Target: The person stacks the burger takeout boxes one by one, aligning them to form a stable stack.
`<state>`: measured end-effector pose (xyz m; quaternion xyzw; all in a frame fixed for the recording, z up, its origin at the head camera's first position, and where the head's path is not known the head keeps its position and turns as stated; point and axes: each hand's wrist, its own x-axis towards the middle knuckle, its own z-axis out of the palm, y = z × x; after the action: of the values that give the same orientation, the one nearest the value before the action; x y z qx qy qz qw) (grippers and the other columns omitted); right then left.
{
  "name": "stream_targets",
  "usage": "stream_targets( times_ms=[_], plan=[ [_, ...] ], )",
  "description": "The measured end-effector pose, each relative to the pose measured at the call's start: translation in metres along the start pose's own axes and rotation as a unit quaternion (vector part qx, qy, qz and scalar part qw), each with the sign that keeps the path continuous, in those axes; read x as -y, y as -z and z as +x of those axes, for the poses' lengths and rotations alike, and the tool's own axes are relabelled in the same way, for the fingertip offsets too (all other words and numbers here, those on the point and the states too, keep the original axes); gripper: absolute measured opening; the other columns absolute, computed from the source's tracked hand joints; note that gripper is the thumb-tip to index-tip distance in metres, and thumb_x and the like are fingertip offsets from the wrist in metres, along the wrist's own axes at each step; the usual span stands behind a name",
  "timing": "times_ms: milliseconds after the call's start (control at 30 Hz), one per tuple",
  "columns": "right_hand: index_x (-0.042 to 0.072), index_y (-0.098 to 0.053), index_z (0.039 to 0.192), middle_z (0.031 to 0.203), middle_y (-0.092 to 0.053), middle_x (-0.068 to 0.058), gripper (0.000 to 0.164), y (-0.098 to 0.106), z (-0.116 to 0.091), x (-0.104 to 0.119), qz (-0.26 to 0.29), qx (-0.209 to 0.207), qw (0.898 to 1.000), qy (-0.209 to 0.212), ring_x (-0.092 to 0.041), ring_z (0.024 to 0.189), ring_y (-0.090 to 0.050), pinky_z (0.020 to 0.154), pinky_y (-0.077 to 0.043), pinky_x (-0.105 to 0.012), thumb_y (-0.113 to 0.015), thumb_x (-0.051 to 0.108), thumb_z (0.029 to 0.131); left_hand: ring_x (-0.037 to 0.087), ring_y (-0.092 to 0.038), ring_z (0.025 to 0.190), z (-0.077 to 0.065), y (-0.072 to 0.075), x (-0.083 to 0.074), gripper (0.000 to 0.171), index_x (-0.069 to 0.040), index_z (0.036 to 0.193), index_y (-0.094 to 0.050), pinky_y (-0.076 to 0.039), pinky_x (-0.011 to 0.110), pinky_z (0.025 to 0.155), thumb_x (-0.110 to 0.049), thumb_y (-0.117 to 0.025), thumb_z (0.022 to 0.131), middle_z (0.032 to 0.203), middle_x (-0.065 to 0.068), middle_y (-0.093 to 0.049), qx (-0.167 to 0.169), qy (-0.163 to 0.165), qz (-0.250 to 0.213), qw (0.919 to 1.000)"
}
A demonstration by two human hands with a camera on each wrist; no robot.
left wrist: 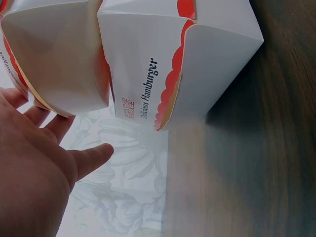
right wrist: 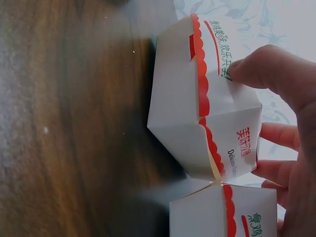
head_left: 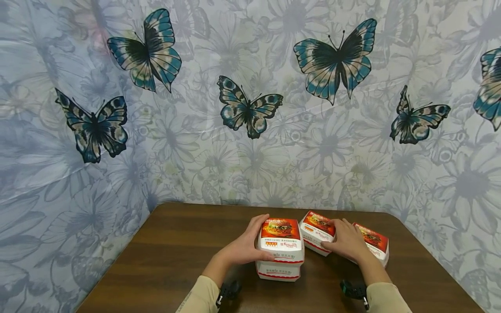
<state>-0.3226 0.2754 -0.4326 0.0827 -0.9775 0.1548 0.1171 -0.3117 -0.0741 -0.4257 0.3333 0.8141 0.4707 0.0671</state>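
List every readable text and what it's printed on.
"Delicious Hamburger": on the lower stacked box.
"美味汉堡": on the middle box.
"Delicious": same box; the rest is unclear.
"鸡美味 欢乐共享!": same box; first character unclear.
Too small or blurred: red characters beside the first text; most writing on the upper box and rightmost box; print on the left sleeve.

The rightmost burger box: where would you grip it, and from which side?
Take the rightmost burger box midway up, thumb on the front wall and fingers behind, coming from the right. Its left is probably too crowded, with the right hand holding the middle box there. That wall looks flat, and a midway grip should span the scalloped lid edge.
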Motion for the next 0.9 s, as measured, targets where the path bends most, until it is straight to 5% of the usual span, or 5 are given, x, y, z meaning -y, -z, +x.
stream_targets(
  times_ms=[300,633,900],
  plan=[
    [0.005,-0.062,0.119,0.117,-0.065,-0.016,0.072,-0.0028,-0.0046,0.0013,-0.006,-0.042,0.999,0.013,-0.043,0.120,-0.054,0.105,-0.024,-0.076,-0.082,0.054,0.071,0.024,-0.026,0.145,0.0002,-0.0014,-0.0002,0.110,-0.033,0.159,-0.009,-0.034,0.052,0.113,-0.048,-0.082,0.078,0.162,-0.001,-0.012,0.000,0.001,0.000,1.0000],
    [0.003,-0.062,0.115,0.103,-0.063,-0.012,0.067,-0.0075,-0.0058,0.0020,-0.001,-0.074,0.997,0.029,-0.037,0.100,-0.059,0.100,-0.037,-0.067,-0.083,0.050,0.071,0.021,-0.024,0.146,-0.0006,0.0003,-0.0014,0.107,-0.035,0.159,-0.009,-0.033,0.052,0.114,-0.047,-0.081,0.080,0.164,-0.005,-0.008,0.002,-0.005,-0.003,1.0000],
    [0.004,-0.061,0.118,0.112,-0.065,-0.017,0.069,-0.0087,-0.0083,0.0027,0.014,-0.076,0.997,0.022,-0.039,0.106,-0.059,0.097,-0.041,-0.063,-0.082,0.053,0.073,0.021,-0.023,0.146,-0.0015,0.0007,-0.0013,0.107,-0.033,0.159,-0.009,-0.032,0.052,0.115,-0.046,-0.081,0.080,0.164,-0.005,-0.007,0.007,-0.010,-0.008,0.9999]
  ],
)
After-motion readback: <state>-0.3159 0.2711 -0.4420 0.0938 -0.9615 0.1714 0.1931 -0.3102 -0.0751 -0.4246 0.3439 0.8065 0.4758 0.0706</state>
